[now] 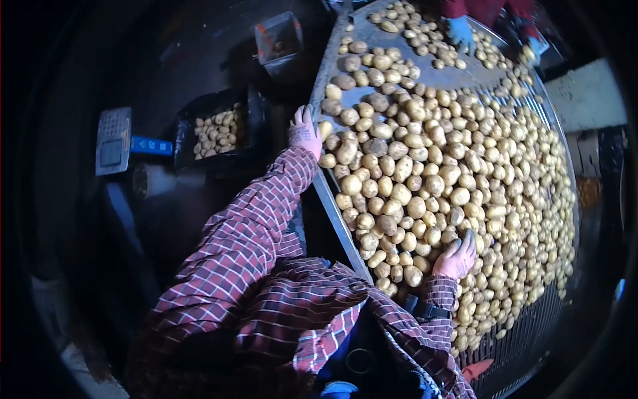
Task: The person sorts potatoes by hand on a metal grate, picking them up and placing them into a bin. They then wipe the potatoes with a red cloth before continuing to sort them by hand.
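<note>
Many pale potatoes point(425, 179) cover a sloping metal sorting table point(465, 74). My left hand point(306, 132), in a pink glove, rests on the table's left metal edge, fingers apart and pointing up, with nothing held. Over the lower middle of the heap lies my right hand point(456, 258), also pink-gloved. Its fingers and thumb are spread against the potatoes, and no potato is gripped in it. Both of my arms wear checked sleeves.
Across the table are another person's blue-gloved hands point(460, 34) among potatoes. To the left stand a black crate point(251, 120) of potatoes, a scale point(113, 141) and a clear bin point(279, 41). Dark slats point(525, 332) show at the lower right.
</note>
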